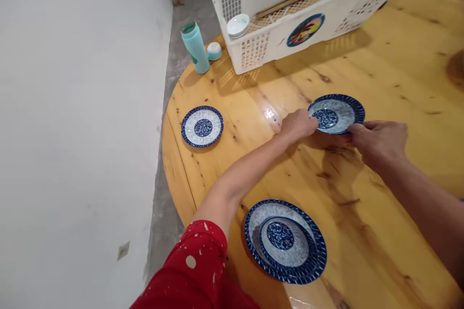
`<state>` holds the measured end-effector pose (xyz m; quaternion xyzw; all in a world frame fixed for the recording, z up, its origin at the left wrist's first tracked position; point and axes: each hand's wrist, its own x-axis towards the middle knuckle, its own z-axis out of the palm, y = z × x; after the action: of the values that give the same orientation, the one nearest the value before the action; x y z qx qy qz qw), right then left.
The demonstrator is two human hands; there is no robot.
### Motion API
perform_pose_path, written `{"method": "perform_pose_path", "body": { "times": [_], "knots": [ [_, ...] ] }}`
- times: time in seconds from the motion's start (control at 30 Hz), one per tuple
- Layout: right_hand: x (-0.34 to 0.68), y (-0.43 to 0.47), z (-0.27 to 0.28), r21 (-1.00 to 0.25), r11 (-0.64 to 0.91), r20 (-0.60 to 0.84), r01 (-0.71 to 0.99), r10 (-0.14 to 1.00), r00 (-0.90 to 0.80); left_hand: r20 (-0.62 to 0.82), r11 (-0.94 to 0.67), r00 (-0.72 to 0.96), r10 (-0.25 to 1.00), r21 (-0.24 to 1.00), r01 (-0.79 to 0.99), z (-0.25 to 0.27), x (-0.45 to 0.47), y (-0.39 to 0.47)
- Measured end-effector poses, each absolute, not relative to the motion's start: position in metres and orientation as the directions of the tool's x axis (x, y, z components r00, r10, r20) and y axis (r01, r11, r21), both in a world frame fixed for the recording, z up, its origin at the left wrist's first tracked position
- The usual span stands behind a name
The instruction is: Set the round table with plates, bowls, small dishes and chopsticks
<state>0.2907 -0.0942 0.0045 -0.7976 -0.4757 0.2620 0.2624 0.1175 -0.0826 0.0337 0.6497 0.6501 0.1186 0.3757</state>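
A blue-and-white patterned plate (342, 115) is held between my two hands, slightly tilted over the table. My left hand (299, 124) grips its left edge with closed fingers. At its lower right rim, my right hand (379, 142) pinches with the thumb on top. Nearest to me lies a larger plate (261, 207) of the same pattern, with a smaller plate (281, 236) resting inside it. Another patterned plate (202, 127) sits alone on the left part of the table.
The round wooden table (253, 154) curves along a white wall (79, 106). At the back stands a white plastic crate (255, 53) holding small stacked bowls (238, 26). Left of it are an uncapped turquoise bottle (196, 49) and its cap (214, 51).
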Motion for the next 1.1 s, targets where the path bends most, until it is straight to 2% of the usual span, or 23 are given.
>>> {"method": "perform_pose_path", "body": {
  "times": [0.1,0.3,0.47,0.7,1.1],
  "knots": [
    [0.266,-0.123,0.03,-0.714,-0.513,-0.333,0.476,0.848,0.413,-0.323,0.11,0.137,0.936,0.641,0.76,0.042,0.092,-0.11],
    [0.189,-0.155,0.074,-0.786,-0.401,-0.313,0.47,0.914,0.257,-0.255,0.1,0.083,0.963,0.63,0.77,0.069,0.003,-0.145],
    [0.104,-0.162,0.094,-0.817,-0.317,-0.298,0.481,0.947,0.119,-0.152,0.064,0.017,0.988,0.512,0.857,0.095,-0.089,-0.158],
    [0.005,-0.156,0.069,-0.793,-0.248,-0.277,0.556,0.96,0.033,-0.143,0.12,-0.058,0.988,0.472,0.874,0.096,-0.189,-0.169],
    [-0.046,-0.155,0.04,-0.755,-0.363,-0.367,0.546,0.924,0.106,-0.233,0.138,-0.032,0.972,0.456,0.879,0.067,-0.238,-0.161]
  ]
}}
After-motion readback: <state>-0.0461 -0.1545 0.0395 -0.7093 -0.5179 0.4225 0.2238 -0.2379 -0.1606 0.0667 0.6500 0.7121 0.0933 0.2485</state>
